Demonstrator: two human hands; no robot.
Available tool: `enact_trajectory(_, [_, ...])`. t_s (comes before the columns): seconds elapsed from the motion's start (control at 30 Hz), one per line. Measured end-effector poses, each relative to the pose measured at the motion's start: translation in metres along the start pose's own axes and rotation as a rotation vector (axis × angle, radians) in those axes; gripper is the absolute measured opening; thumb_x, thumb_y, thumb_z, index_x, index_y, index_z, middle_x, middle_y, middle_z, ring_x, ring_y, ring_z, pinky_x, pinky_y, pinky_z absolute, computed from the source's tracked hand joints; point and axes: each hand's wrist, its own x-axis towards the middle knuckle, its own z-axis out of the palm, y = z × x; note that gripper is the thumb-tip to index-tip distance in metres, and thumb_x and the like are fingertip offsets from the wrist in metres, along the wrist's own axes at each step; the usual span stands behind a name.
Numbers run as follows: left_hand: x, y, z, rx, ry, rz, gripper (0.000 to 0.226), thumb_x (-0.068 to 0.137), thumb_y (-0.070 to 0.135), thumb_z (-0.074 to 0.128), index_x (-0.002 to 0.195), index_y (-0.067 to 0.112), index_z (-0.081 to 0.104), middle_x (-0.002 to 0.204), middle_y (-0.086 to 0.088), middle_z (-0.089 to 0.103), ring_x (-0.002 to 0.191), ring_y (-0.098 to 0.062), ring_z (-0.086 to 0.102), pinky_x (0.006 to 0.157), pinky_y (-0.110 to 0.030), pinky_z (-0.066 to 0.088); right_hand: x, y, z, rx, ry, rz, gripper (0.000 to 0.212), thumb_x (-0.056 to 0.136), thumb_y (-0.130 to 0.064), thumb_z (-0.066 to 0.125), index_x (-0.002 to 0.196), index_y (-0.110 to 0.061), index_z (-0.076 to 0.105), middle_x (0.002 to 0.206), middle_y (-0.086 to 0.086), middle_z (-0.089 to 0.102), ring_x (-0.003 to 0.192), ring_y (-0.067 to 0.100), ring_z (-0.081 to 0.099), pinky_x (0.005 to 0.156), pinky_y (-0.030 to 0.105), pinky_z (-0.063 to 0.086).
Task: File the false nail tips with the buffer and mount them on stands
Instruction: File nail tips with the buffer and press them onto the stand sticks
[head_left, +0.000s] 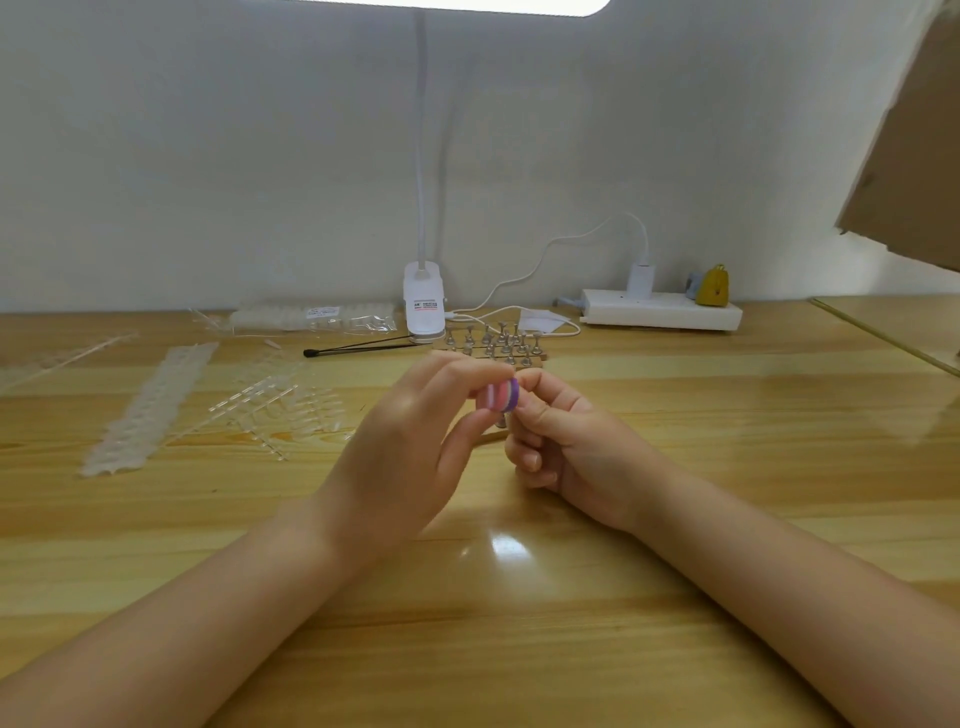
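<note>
My left hand pinches a small pink, white and purple buffer block between thumb and fingers above the middle of the wooden table. My right hand is curled right beside it, its thumb and forefinger pinched against the buffer's purple side; a nail tip there is too small to make out. Behind the hands a wooden base with several metal nail stands sits on the table. Clear strips of false nail tips and loose tips lie at the left.
A white clip lamp stands at the back centre, with a black-tipped tool lying before it. A bag of nail tips lies back left. A white power strip with a cable sits back right. Cardboard hangs at upper right.
</note>
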Motion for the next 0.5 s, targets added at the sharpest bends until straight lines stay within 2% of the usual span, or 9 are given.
enact_trajectory(0.1, [-0.0035, -0.0025, 0.0006, 0.023, -0.064, -0.11, 0.029, 0.088, 0.002, 0.062, 0.117, 0.008, 0.062, 0.105, -0.006, 0.063, 0.093, -0.016, 0.06, 0.083, -0.035, 0.052, 0.0, -0.0006, -0.0007, 0.008, 0.008, 0.003, 0.006, 0.085, -0.023, 0.054, 0.086, -0.018, 0.052, 0.062, -0.001, 0.036, 0.049, 0.008, 0.039, 0.044, 0.018, 0.027])
enact_trajectory(0.17, [-0.0054, -0.0053, -0.0009, 0.053, -0.041, -0.135, 0.028, 0.088, 0.001, 0.063, 0.115, 0.006, 0.063, 0.104, -0.007, 0.064, 0.092, -0.019, 0.062, 0.08, -0.04, 0.053, -0.0003, -0.0006, -0.0002, -0.007, 0.001, -0.004, 0.005, 0.085, -0.024, 0.055, 0.083, -0.019, 0.055, 0.062, -0.001, 0.036, 0.049, 0.009, 0.04, 0.044, 0.018, 0.027])
enact_trajectory(0.27, [-0.0018, -0.0016, -0.0015, 0.028, 0.03, -0.032, 0.03, 0.088, 0.001, 0.062, 0.118, 0.004, 0.06, 0.105, -0.008, 0.063, 0.095, -0.017, 0.06, 0.085, -0.031, 0.051, -0.0002, 0.0004, 0.0006, -0.026, -0.011, -0.007, 0.006, 0.084, -0.026, 0.056, 0.084, -0.02, 0.056, 0.06, -0.003, 0.039, 0.049, 0.009, 0.04, 0.045, 0.018, 0.027])
enact_trajectory(0.33, [-0.0012, 0.0007, 0.0003, 0.019, 0.004, 0.018, 0.029, 0.091, 0.005, 0.059, 0.12, 0.005, 0.059, 0.107, -0.009, 0.061, 0.096, -0.018, 0.06, 0.086, -0.028, 0.05, -0.0003, 0.0001, 0.0002, -0.019, -0.009, -0.001, 0.01, 0.084, -0.026, 0.056, 0.089, -0.018, 0.053, 0.059, -0.004, 0.04, 0.049, 0.008, 0.04, 0.044, 0.018, 0.027])
enact_trajectory(0.43, [-0.0043, -0.0039, 0.0005, 0.108, -0.061, -0.059, 0.026, 0.089, 0.001, 0.061, 0.116, 0.003, 0.063, 0.102, -0.013, 0.062, 0.089, -0.028, 0.062, 0.077, -0.044, 0.053, -0.0004, -0.0009, -0.0007, 0.012, 0.005, 0.016, 0.006, 0.086, -0.023, 0.055, 0.088, -0.017, 0.054, 0.059, -0.003, 0.038, 0.049, 0.008, 0.04, 0.044, 0.018, 0.028])
enact_trajectory(0.5, [-0.0061, -0.0076, -0.0018, 0.152, -0.05, -0.082, 0.027, 0.087, -0.002, 0.063, 0.115, 0.0, 0.063, 0.1, -0.016, 0.063, 0.086, -0.031, 0.063, 0.073, -0.049, 0.053, -0.0002, -0.0007, -0.0002, 0.013, 0.02, 0.023, 0.007, 0.091, -0.02, 0.053, 0.086, -0.016, 0.056, 0.058, -0.003, 0.038, 0.049, 0.008, 0.04, 0.044, 0.018, 0.028])
